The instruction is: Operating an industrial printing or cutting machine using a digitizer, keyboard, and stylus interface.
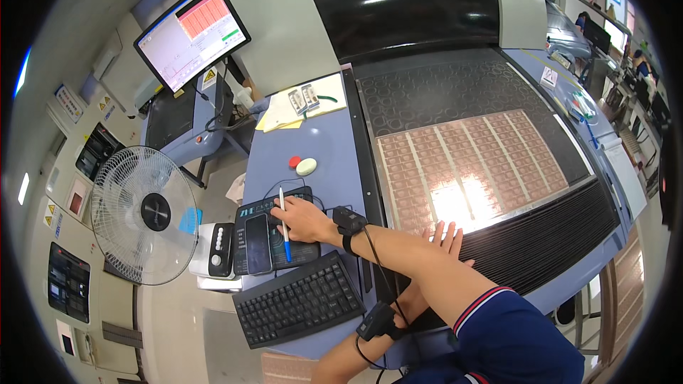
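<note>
My arms cross, the right forearm over the left. My right hand (304, 219) is on the left side of the blue table, its fingers closed round a white pen with a blue end (287, 247), above a dark patterned mat (304, 252). A black phone (258, 244) lies on that mat beside the pen. My left hand (449, 239) reaches under the right forearm to the near edge of a copper-coloured panel (469, 163) patterned in strips. Its fingers are stretched out and apart; the forearm hides part of the hand. Whatever lies under my right palm is hidden.
A black keyboard (299, 300) lies near the front edge. A white fan (144, 215) and a monitor (192, 34) stand left. Beyond the mat are a red cap-like piece (294, 162), a pale oval piece (306, 166) and papers (288, 110). Black bellows (548, 242) border the panel.
</note>
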